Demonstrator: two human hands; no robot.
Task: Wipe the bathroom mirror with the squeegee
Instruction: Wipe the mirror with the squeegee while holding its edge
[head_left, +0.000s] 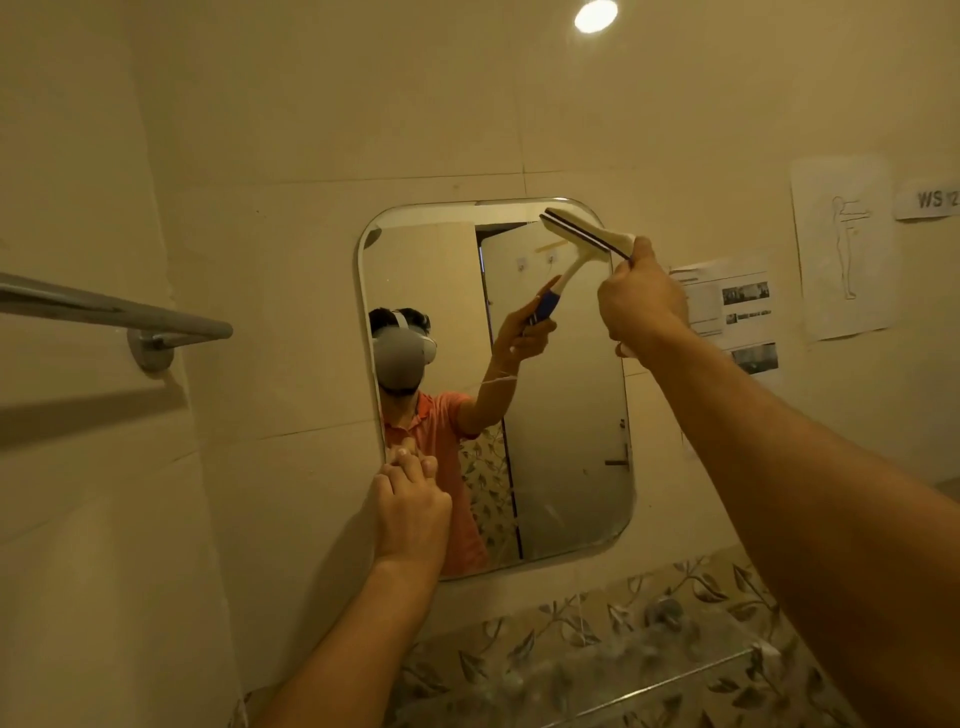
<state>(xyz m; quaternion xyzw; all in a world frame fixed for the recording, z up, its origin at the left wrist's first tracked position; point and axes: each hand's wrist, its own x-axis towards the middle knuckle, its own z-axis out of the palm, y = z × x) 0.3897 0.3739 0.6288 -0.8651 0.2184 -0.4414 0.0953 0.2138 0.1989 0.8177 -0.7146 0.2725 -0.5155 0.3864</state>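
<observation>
A rounded rectangular mirror (566, 415) hangs on the beige tiled wall. My right hand (641, 299) grips the handle of a white squeegee (587, 231), whose dark rubber blade lies against the mirror's top right corner, slanting down to the right. The mirror reflects the squeegee's blue and white handle and the person in an orange shirt. My left hand (410, 509) grips the mirror's lower left edge, fingertips on the glass and thumb hidden.
A metal towel bar (114, 317) juts out from the wall at the left. Paper sheets (737, 306) and a figure drawing (844, 249) are stuck to the wall at the right. A glass shelf (623, 680) runs below the mirror over leaf-patterned tiles.
</observation>
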